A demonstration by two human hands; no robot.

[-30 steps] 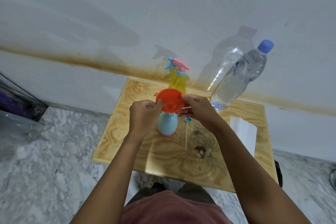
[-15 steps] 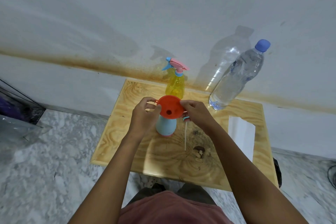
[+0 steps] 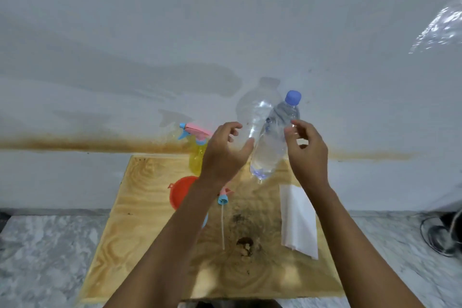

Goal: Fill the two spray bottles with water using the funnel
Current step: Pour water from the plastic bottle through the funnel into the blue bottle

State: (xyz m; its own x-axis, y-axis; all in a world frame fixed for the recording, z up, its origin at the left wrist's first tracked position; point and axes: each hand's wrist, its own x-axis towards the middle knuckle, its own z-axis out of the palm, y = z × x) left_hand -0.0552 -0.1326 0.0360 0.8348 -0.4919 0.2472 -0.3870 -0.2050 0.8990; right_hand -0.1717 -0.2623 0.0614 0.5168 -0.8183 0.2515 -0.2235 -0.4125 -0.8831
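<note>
A clear water bottle (image 3: 271, 142) with a blue cap stands at the back of the wooden table (image 3: 140, 207), leaning towards the wall. My left hand (image 3: 225, 151) and my right hand (image 3: 307, 150) are raised on either side of it, fingers loosely curved, neither touching it. The orange funnel (image 3: 181, 192) sits on the light blue spray bottle, which my left forearm mostly hides. A yellow spray bottle (image 3: 196, 160) with a pink and blue trigger head stands at the back. The loose sprayer head with its white tube (image 3: 223, 217) lies on the table.
A folded white paper towel (image 3: 297, 220) lies on the table's right side. A white wall with a brown stain rises right behind the table. Grey marble floor surrounds it, and a fan stands at the far right.
Both hands let go of the funnel, leaving it on the blue bottle, and rose towards the water bottle. The view tilted upward.
</note>
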